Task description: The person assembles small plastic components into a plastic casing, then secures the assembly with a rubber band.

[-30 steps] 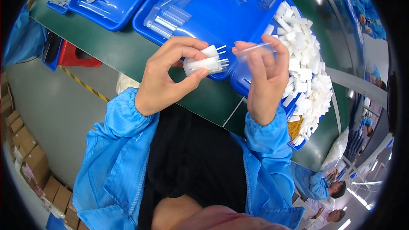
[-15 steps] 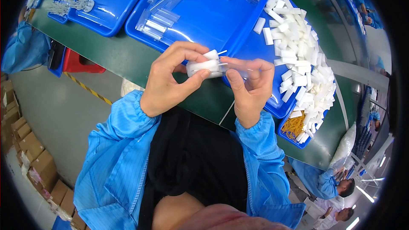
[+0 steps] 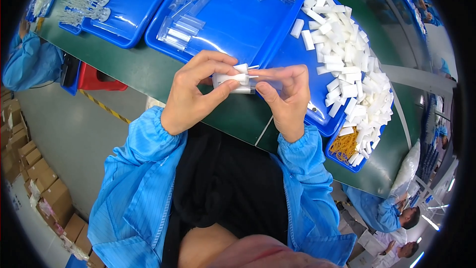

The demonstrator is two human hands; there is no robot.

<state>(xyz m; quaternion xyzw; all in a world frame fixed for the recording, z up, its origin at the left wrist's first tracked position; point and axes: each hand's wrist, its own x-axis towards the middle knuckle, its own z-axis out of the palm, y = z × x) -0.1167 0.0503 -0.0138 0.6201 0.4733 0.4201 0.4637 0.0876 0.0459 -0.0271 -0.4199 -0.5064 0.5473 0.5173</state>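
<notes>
My left hand (image 3: 198,89) is closed round a small bundle of white pieces above the table's near edge. Among them are white tubes with thin tips (image 3: 233,78), lying side by side, with the tips pointing right. My right hand (image 3: 287,94) pinches a clear plastic sleeve (image 3: 270,85) between thumb and fingers. The sleeve's left end lies against the tipped end of the bundle; fingers hide how far the pieces overlap. Behind both hands a blue tray (image 3: 233,30) holds several clear plastic sleeves (image 3: 184,29).
To the right, another blue tray (image 3: 287,57) carries a heap of white blocks (image 3: 347,64). Yellow rubber bands (image 3: 344,145) lie in a small blue tray. Clear spiky parts (image 3: 91,0) fill a tray at far left. Other people (image 3: 391,213) sit nearby.
My right hand has shifted slightly left, bringing the clear sleeve closer to the bundle. My left hand keeps its hold, nearly in place.
</notes>
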